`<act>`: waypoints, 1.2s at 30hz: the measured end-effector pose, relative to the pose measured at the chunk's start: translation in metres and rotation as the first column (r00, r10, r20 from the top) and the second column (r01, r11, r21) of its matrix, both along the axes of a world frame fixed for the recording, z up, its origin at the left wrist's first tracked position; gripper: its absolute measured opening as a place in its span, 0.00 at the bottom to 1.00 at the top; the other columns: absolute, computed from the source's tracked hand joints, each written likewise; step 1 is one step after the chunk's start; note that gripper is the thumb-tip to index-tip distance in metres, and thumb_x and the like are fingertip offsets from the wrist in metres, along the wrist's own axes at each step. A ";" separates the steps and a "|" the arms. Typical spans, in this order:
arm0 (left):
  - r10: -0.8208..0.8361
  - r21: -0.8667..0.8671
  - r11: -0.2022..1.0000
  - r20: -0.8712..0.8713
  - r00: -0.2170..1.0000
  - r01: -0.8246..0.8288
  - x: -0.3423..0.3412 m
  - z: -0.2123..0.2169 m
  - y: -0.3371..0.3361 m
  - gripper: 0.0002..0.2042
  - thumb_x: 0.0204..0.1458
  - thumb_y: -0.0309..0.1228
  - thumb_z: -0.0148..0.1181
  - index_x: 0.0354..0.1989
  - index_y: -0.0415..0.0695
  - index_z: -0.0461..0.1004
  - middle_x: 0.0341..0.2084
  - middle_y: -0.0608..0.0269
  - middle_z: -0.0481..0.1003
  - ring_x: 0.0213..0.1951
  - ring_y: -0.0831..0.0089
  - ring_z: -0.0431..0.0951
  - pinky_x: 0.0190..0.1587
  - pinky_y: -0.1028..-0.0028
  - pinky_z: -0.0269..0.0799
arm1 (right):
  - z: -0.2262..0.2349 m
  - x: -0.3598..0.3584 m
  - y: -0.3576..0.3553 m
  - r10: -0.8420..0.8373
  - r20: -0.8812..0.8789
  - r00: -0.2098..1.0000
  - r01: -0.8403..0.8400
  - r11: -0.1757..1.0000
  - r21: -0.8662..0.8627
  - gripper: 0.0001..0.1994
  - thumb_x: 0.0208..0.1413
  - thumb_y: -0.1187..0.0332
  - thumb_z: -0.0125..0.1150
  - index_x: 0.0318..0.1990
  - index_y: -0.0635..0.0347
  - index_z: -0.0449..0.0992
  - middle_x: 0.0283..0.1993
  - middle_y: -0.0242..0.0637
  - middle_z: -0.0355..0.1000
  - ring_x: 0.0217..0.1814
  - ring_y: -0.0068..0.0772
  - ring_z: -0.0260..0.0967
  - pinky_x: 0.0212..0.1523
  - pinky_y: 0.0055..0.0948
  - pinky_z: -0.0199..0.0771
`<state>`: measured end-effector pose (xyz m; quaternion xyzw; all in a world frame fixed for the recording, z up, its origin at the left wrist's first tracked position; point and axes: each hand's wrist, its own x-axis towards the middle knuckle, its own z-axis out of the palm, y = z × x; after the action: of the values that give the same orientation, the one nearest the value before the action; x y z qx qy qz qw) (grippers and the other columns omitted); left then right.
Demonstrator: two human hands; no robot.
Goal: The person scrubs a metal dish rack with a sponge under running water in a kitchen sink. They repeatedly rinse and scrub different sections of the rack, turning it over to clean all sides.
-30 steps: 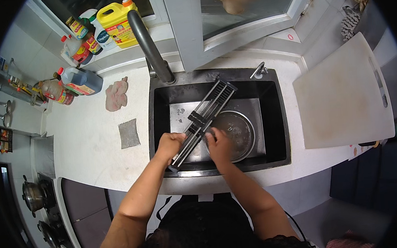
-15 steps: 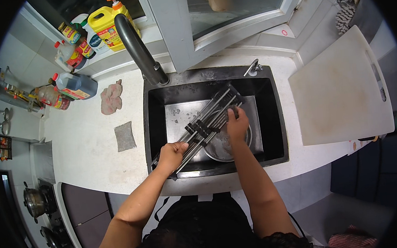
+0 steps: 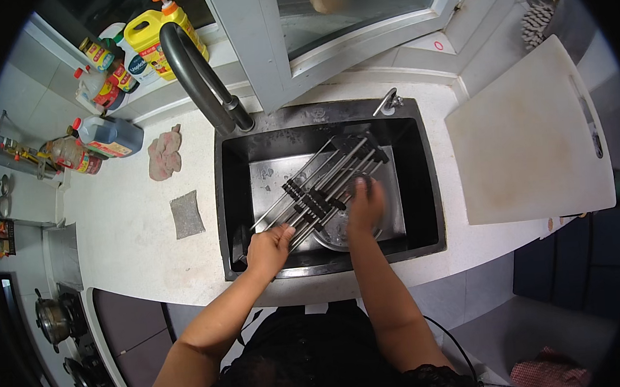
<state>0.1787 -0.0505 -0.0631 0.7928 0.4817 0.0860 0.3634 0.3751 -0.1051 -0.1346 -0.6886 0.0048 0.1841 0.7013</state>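
Note:
A rack of metal rods with black plastic joints (image 3: 315, 202) is tilted across the black sink (image 3: 223, 199). My left hand (image 3: 269, 249) is closed around its lower left end. Over its right side, my right hand (image 3: 365, 205) is blurred by motion, with the fingers curled on a dark scouring pad (image 3: 361, 183) pressed to the rods. Under the rack, a round metal pan or bowl (image 3: 333, 239) rests on the sink floor, partly hidden by the rack and my right hand.
A tall dark faucet (image 3: 198, 79) rises behind the sink, with a small tap (image 3: 388, 102) at the back right. A cloth (image 3: 165, 153) and a grey scouring pad (image 3: 186, 215) lie left. A white cutting board (image 3: 529, 138) leans at right. Bottles (image 3: 110, 135) line the back left.
The rack has turned in my left hand, so its rods spread wider to view. My right hand has slid slightly down and left along it with the scouring pad.

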 end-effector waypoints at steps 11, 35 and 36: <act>-0.150 0.411 0.900 -0.030 0.988 0.149 -0.013 -0.018 -0.001 0.10 0.53 0.37 0.57 0.34 0.44 0.78 0.20 0.55 0.75 0.22 0.57 0.76 0.23 0.64 0.72 | -0.009 0.023 -0.039 0.128 -0.581 0.804 0.246 0.818 0.521 0.17 0.58 0.56 0.53 0.49 0.57 0.69 0.48 0.37 0.68 0.46 0.31 0.66 0.41 0.29 0.72; -0.667 0.339 0.353 -0.562 0.488 0.872 -0.057 -0.036 0.054 0.21 0.43 0.30 0.51 0.48 0.38 0.73 0.21 0.65 0.70 0.23 0.71 0.72 0.23 0.74 0.67 | -0.091 0.090 -0.014 0.706 0.333 0.625 -0.326 0.624 -0.710 0.11 0.44 0.73 0.63 0.37 0.63 0.75 0.41 0.47 0.71 0.44 0.49 0.69 0.44 0.37 0.70; -0.662 0.330 0.337 -0.582 0.471 0.882 -0.053 -0.029 0.053 0.21 0.42 0.30 0.51 0.48 0.38 0.73 0.21 0.65 0.70 0.23 0.71 0.71 0.22 0.74 0.67 | -0.086 0.080 -0.004 0.752 0.391 0.531 -0.393 0.627 -0.672 0.11 0.44 0.73 0.63 0.37 0.62 0.75 0.42 0.47 0.71 0.44 0.49 0.69 0.44 0.37 0.70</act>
<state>0.1259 0.0021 -0.0918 0.9947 0.0381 -0.0952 -0.0007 0.4555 -0.1086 -0.2206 -0.8235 -0.4234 0.1574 0.3432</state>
